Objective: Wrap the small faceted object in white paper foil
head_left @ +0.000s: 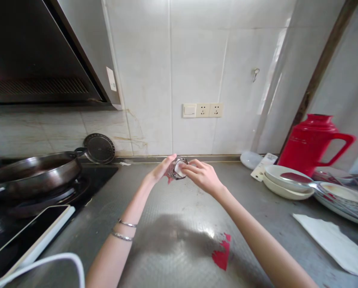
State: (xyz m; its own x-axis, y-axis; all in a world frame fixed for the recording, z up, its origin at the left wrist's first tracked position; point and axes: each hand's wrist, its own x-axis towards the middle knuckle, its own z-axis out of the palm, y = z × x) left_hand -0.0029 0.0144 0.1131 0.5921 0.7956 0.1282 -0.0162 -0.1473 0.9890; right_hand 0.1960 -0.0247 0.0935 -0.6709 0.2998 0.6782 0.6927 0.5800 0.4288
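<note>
I have a small clear glass jar (pixel 176 168) up off the steel counter (pixel 181 224), out in front of the wall socket strip (pixel 202 110) and a little below it. My left hand (pixel 161 169) cups the jar from its left side, fingers curled round the glass. My right hand (pixel 203 176) comes at it from the other side, thumb and forefinger pinched on something small and white at the jar's mouth; it could be a wad of tissue or a lid, I cannot tell which. Both hands are closed on the jar, neither spread.

A red scrap (pixel 169 180) shows just under the jar, touching or hanging from it, and more red scraps (pixel 222 254) lie on the counter nearer to me than the jar. They look like torn label, though that is my guess.

To do this well I judge the left hand should hold the jar steady and turn it slowly, while the right works the white piece with light pressure, since glass slips in a loose grip.

Left of the jar sit a dark pan (pixel 32 170) on the hob and a round lid (pixel 99 149) against the wall. Right of the jar are 2 stacked white bowls (pixel 287 182), a red jug (pixel 312 144) and a paper sheet (pixel 331 242). I wear 2 bangles (pixel 124 230) on my left wrist
</note>
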